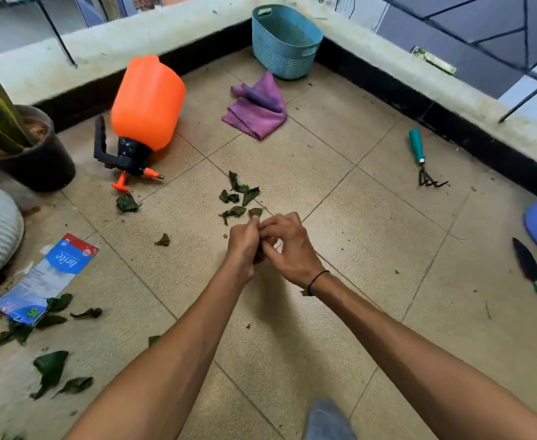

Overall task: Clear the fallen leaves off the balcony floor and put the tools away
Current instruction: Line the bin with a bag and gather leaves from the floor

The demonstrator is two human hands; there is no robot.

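Both arms reach to mid-frame, the left hand [243, 246] curled around gathered leaves and the right hand [288, 246] pinching at that same bundle. More leaves [240, 196] lie scattered just above the hands and at lower left. They look light, limp and crumbly, so best pinched together in small clumps.
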